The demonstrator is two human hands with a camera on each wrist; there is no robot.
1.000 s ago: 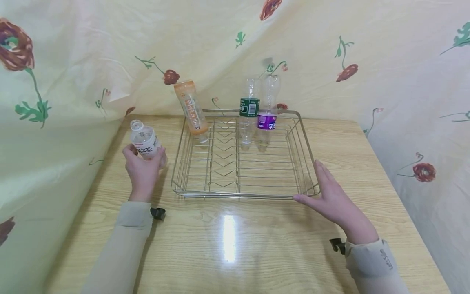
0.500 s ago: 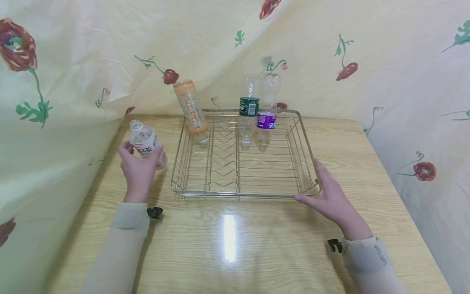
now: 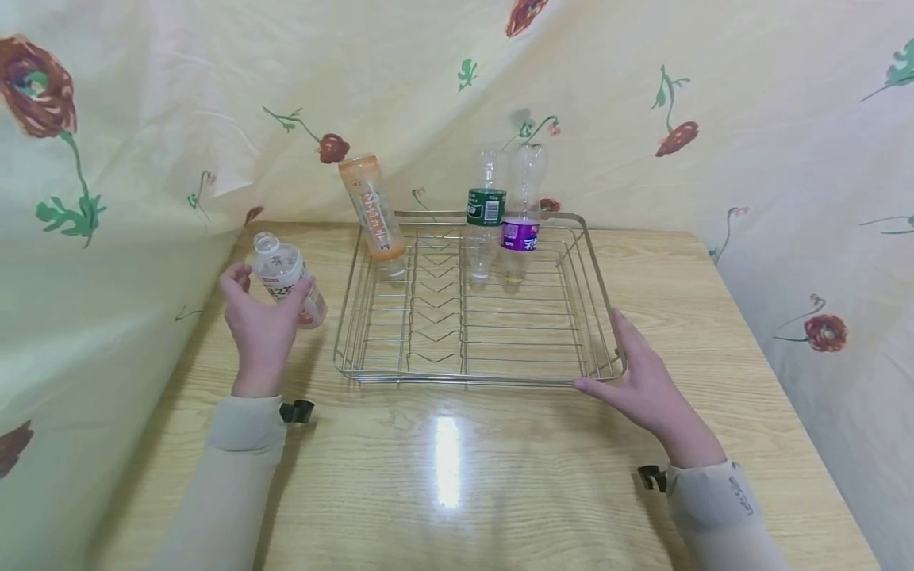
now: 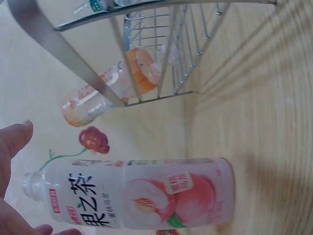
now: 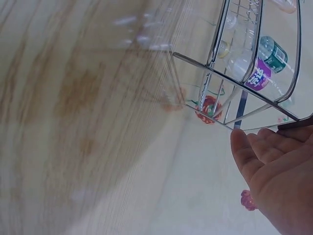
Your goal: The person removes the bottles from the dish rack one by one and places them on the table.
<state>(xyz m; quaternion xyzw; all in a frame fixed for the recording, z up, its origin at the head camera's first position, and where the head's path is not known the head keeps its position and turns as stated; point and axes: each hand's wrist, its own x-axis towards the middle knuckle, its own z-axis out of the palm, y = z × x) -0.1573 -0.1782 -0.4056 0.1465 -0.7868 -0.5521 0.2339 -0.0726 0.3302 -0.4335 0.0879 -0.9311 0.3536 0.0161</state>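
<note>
A clear plastic drink bottle [image 3: 281, 263] with a white and pink peach label stands upright on the table, left of the wire dish rack [image 3: 464, 382]. My left hand [image 3: 260, 337] is spread beside this bottle [image 4: 171, 196]. In the left wrist view, a gap shows between the thumb [image 4: 17, 138] and the bottle. My right hand [image 3: 650, 392] touches the rack's near right corner, its fingers stretched along the right side and its thumb at the front rim. The right wrist view shows the fingertips against the rack's metal edge [image 5: 249, 90].
At the rack's back left leans an orange-labelled bottle [image 3: 373, 210], neck down. A green-labelled bottle [image 3: 485, 208] and a purple-labelled bottle [image 3: 520, 235] stand side by side toward the back right. Flower-printed cloth [image 3: 400, 95] hangs behind the wooden table [image 3: 543, 476].
My left hand has loosened and drawn back left from the peach-label bottle, which stays in place. The right hand stays at the rack's corner, with only a slight shift. The rack remains still.
</note>
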